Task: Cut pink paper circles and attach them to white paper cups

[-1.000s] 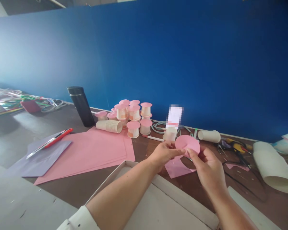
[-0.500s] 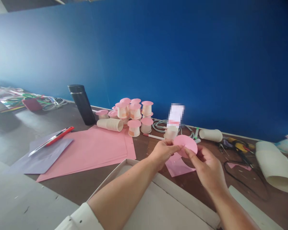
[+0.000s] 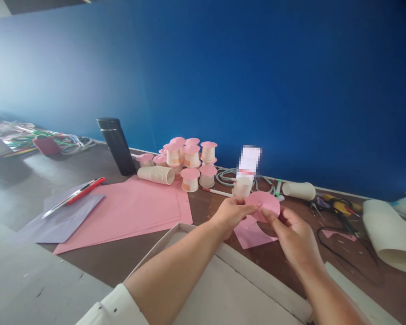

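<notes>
A round pink paper disc (image 3: pixel 268 203) is held above the brown table between both hands. My left hand (image 3: pixel 232 214) pinches its left edge with thumb and fingers closed. My right hand (image 3: pixel 296 239) pinches its lower edge from the right, fingers closed. Below the disc lies a pink paper offcut (image 3: pixel 252 234) with a curved cut edge. Behind stand several white paper cups capped with pink discs (image 3: pixel 189 160) and a lying stack of plain cups (image 3: pixel 156 174).
Pink paper sheets (image 3: pixel 131 210) and a grey sheet (image 3: pixel 59 221) with a red utility knife (image 3: pixel 75 195) lie left. A black flask (image 3: pixel 117 145) stands behind. A shallow white box (image 3: pixel 230 289) sits near me. Cables, tools (image 3: pixel 334 207), a lying cup (image 3: pixel 299 190) and rolled white paper (image 3: pixel 389 234) lie right.
Both hands keep their pinch on the disc. The disc has tilted slightly and sunk a little lower between the fingers; the view has drifted a bit.
</notes>
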`<state>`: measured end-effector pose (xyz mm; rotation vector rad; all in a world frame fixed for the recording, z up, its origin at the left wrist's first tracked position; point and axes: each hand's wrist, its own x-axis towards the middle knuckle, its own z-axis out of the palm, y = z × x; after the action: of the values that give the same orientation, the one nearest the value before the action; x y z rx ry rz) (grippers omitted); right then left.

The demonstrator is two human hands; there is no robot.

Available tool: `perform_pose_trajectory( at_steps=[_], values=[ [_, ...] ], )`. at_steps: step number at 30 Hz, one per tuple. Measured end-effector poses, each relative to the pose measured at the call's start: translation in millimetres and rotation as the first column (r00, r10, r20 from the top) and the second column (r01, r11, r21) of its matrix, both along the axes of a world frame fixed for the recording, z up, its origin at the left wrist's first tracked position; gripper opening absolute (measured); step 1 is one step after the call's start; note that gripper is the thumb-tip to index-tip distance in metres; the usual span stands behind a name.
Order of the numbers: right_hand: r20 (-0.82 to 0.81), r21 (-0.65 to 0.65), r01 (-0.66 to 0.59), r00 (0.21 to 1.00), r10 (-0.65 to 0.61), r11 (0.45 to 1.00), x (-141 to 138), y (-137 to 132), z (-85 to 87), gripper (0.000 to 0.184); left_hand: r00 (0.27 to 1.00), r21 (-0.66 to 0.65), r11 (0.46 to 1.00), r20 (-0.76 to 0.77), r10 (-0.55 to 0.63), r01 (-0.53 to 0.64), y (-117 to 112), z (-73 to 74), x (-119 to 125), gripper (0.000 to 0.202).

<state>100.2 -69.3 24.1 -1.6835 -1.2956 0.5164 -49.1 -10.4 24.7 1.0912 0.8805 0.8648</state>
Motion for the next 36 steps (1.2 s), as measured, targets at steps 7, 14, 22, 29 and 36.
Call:
perform_pose_trajectory(
  at_steps=[7,14,22,29,36],
  values=[
    [-0.006,-0.034,0.007,1.0,-0.007,0.999,2.6,2.7,-3.7,0.049,0.998,0.011,0.999,-0.049,0.031,-0.031,-1.4,1.3,0.9,0.028],
    [0.056,-0.036,0.017,0.998,-0.015,0.999,0.9,1.9,0.9,0.045,0.991,0.028,0.999,-0.131,0.033,-0.029,-2.1,4.7,0.4,0.023],
    [0.057,-0.032,0.001,0.998,0.001,0.999,1.4,2.5,-0.9,0.041,0.985,0.049,0.998,-0.17,0.036,-0.028,-0.1,2.2,0.4,0.022],
    [0.084,-0.032,-0.002,0.996,0.004,0.999,0.8,2.3,1.2,0.044,0.985,0.03,0.999,-0.171,0.038,-0.033,-1.5,4.2,0.3,0.024],
    [0.091,-0.038,-0.002,0.996,0.005,0.999,1.8,3.3,-1.1,0.045,0.981,0.076,0.997,-0.194,0.013,0.002,0.1,2.0,-0.7,0.022]
  ],
)
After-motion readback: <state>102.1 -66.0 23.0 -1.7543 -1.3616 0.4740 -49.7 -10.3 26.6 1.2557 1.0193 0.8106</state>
